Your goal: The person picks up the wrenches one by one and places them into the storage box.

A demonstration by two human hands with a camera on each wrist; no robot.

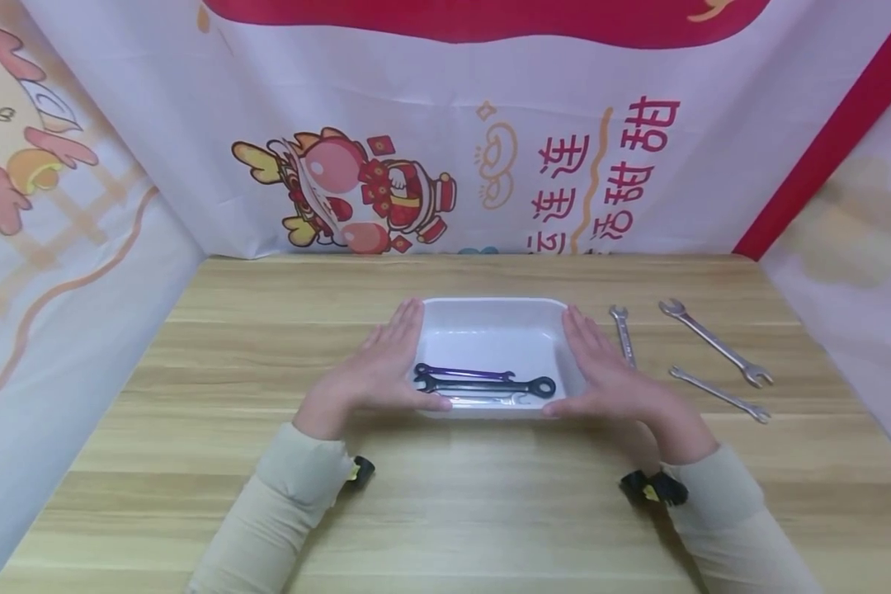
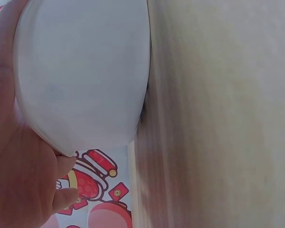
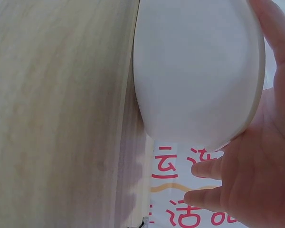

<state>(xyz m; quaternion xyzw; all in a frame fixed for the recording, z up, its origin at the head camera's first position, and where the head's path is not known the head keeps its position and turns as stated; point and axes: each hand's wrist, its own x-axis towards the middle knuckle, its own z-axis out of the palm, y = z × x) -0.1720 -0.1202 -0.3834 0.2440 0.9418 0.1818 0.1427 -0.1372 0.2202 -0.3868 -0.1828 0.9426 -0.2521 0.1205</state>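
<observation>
White tray (image 1: 490, 318), apparently resting on the wooden table (image 1: 490, 511) between left hand (image 1: 377, 369) and right hand (image 1: 610, 373), both with fingers mostly straight and thumbs spread apart, set against opposite ends. Possible trouble: loss of hold on the smooth walls through uneven pressure, or, with any tilt, sliding of the black wrench (image 1: 483, 385), purple wrench (image 1: 468, 374) and silver wrench (image 1: 501, 400) inside. Close beside the right hand, short wrench (image 1: 623, 332), likely obstacle to rightward travel; farther right, long wrench (image 1: 715, 341) and thin wrench (image 1: 720, 395). Behind, printed curtain (image 1: 490, 91).
</observation>
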